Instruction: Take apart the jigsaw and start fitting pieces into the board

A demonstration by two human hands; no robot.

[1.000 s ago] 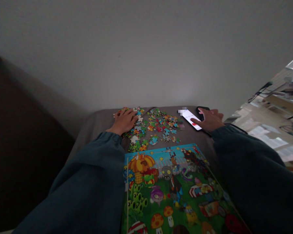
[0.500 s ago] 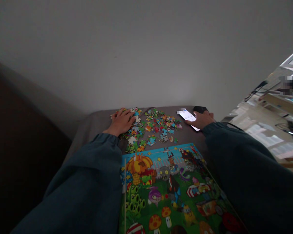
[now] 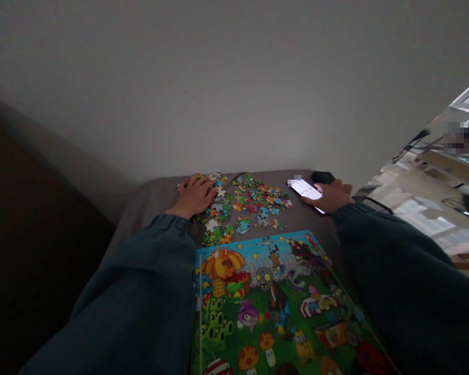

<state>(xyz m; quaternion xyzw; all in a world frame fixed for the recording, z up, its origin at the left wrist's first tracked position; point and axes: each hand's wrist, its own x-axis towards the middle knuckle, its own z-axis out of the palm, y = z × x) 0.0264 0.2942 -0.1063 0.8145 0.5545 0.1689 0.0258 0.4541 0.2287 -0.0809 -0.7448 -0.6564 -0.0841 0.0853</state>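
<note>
My left hand [image 3: 195, 197] lies flat, fingers spread, over the left part of a heap of jigsaw puzzle pieces [image 3: 254, 198]. The pieces under its palm are hidden. My right hand [image 3: 334, 195] is at the right edge of a phone [image 3: 307, 191] that lies face up with its screen lit. Its thumb rests over the phone's lower right part, and the other fingers stretch away to the right. Nearer to me is a colourful cartoon puzzle picture board [image 3: 266, 302], lying between my forearms.
The pieces, phone and board lie on a grey cloth-covered surface [image 3: 140, 203] against a pale wall [image 3: 234, 94]. A black object [image 3: 322, 177] sits behind the phone, and a dark cable [image 3: 379, 204] runs right of my wrist. White sheets [image 3: 430, 226] and a dark panel [image 3: 31, 234] flank the surface.
My right hand has slid right, its fingers spreading more, and the phone has shifted slightly right with it. My left hand stays where it was on the pieces.
</note>
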